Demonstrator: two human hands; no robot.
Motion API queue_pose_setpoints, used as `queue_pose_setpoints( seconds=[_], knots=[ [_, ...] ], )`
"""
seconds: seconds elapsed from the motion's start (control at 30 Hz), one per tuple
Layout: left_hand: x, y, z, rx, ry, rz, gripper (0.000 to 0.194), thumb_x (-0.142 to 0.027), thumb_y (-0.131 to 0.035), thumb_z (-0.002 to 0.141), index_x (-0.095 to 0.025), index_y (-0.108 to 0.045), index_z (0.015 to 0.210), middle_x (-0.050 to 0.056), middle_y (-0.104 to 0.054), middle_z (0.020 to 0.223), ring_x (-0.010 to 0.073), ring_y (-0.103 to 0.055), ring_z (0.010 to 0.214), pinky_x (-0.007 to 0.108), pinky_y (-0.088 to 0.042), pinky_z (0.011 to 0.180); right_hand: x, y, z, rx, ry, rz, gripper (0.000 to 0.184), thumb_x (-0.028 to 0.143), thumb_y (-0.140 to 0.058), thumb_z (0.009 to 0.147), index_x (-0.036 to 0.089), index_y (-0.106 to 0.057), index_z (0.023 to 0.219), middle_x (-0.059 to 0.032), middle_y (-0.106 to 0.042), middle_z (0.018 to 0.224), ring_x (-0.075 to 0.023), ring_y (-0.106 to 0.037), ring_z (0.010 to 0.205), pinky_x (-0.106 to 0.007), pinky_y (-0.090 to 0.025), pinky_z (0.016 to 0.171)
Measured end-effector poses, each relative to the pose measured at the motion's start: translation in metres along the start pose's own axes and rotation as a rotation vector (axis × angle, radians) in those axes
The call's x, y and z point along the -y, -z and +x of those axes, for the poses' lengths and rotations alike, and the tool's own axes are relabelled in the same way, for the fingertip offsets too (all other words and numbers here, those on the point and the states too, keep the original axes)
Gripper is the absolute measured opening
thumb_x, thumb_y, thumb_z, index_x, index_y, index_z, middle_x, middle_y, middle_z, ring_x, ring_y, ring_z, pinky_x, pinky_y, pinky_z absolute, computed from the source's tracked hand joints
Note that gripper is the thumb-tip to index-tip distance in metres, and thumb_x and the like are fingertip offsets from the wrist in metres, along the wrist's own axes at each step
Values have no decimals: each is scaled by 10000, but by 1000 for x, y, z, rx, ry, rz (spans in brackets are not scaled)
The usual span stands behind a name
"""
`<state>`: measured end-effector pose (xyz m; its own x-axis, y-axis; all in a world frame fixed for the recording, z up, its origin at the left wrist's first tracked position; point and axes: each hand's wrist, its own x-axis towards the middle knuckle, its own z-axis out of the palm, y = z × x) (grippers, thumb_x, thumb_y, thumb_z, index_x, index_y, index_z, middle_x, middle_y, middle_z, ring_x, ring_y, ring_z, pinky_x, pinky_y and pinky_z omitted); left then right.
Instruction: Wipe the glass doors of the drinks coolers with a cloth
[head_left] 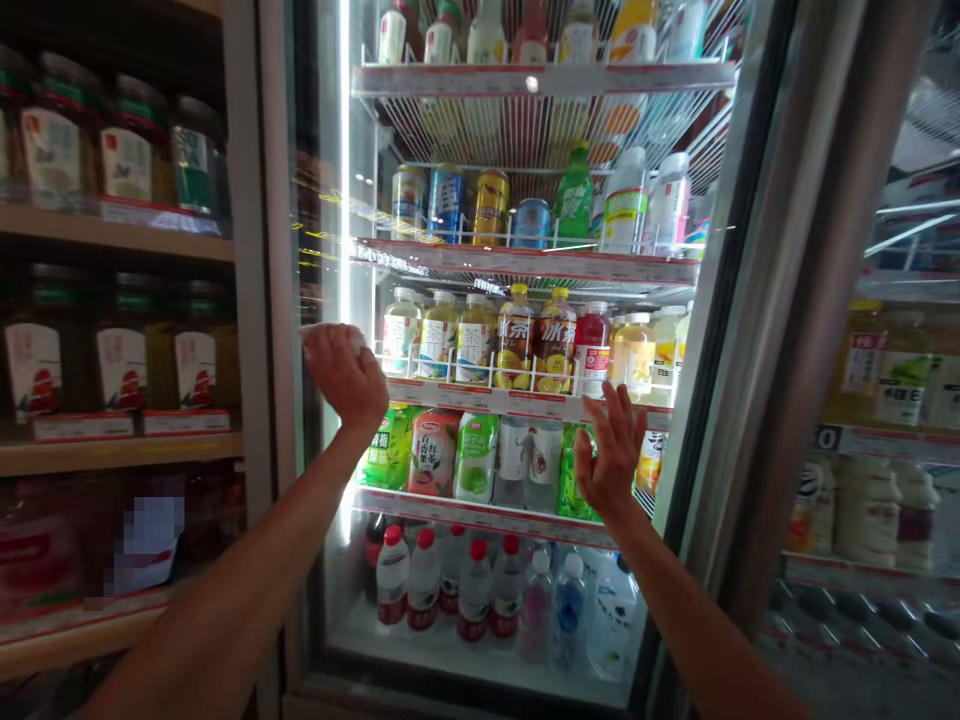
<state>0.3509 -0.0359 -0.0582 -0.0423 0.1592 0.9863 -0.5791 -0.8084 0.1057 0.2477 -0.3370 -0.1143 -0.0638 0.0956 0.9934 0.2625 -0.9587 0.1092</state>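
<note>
My left hand (343, 372) is raised in front of the left side of the glass door of a drinks fridge. Its fingers look curled, and a small pale patch shows at them; I cannot make out what it is. Lower and to the right, my right hand (611, 450) is held up with fingers spread and nothing in it. Behind it, bottles of red drink (592, 345) and yellow drink (632, 352) stand on a shelf. Tea bottles with white labels (439, 335) and two dark iced tea bottles (555, 340) share that shelf.
Cans (491, 205) and a green bottle (574, 195) stand higher up. Red-capped bottles (424, 580) line the fridge floor. To the left, wooden shelves (120, 455) carry large jars (56, 135). A metal door frame (795, 330) and another fridge are on the right.
</note>
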Motion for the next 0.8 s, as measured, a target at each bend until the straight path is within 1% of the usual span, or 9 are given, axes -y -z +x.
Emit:
queue_pose_setpoints(
  seconds=[0.07,0.2,0.23,0.33,0.4,0.57,0.6,0.73,0.8],
  knots=[
    [-27,-9,-3,-43,-105,-3,467,-249,-392,857,-132,-379,1308,145,-305,1435,258,-159,1371,514,-167,1107,-3,1,0,-12,-4,-7,413,220,-406,855,203,-448,1266,-97,-401,1396,-237,-283,1338,-490,-187,1083],
    [-79,-23,-3,303,-593,-91,456,-259,-420,844,-207,-403,1296,67,-334,1433,194,-190,1367,399,-250,1103,-7,6,2,-2,11,-21,440,223,-404,856,210,-419,1296,-97,-396,1398,-239,-277,1341,-497,-187,1083],
    [-85,-25,2,284,-560,-83,460,-266,-414,847,-212,-394,1304,64,-337,1432,188,-203,1363,396,-248,1104,-10,10,2,-3,6,-32,449,226,-403,856,212,-409,1305,-96,-392,1402,-240,-273,1343,-500,-186,1083],
    [-94,-34,20,32,-149,-17,472,-282,-395,858,-185,-377,1320,94,-305,1444,214,-175,1370,440,-189,1121,-25,21,4,-28,-35,-65,468,231,-399,857,211,-389,1324,-98,-384,1407,-243,-268,1344,-511,-189,1081],
    [-109,-42,25,18,-84,-19,471,-281,-388,859,-176,-382,1318,93,-289,1451,232,-126,1380,460,-155,1127,-36,27,3,-47,-75,-77,471,232,-394,862,214,-379,1333,-101,-387,1405,-246,-269,1343,-520,-195,1077],
    [-172,-56,15,429,-855,-157,478,-299,-438,830,-230,-394,1301,25,-347,1426,201,-167,1372,408,-172,1131,-46,40,1,-64,-83,-62,475,229,-393,870,217,-361,1344,-114,-402,1392,-253,-288,1334,-539,-225,1061],
    [-183,-58,17,428,-858,-158,471,-297,-436,831,-223,-400,1295,30,-345,1427,202,-176,1369,406,-175,1130,-46,43,1,-70,-74,-57,477,223,-396,868,215,-360,1344,-118,-404,1390,-255,-293,1332,-542,-228,1060],
    [-215,-70,31,268,-484,-113,450,-275,-393,852,-159,-410,1286,91,-306,1441,254,-141,1374,463,-156,1122,-52,58,2,-131,-103,-39,481,204,-396,867,211,-354,1347,-122,-405,1387,-257,-308,1325,-555,-246,1052],
    [-230,-76,24,293,-556,-132,448,-265,-403,849,-163,-413,1286,83,-320,1435,264,-143,1372,475,-150,1121,-56,65,3,-172,-126,-28,481,201,-387,870,207,-350,1350,-124,-406,1385,-259,-312,1322,-556,-256,1048]
  ],
)
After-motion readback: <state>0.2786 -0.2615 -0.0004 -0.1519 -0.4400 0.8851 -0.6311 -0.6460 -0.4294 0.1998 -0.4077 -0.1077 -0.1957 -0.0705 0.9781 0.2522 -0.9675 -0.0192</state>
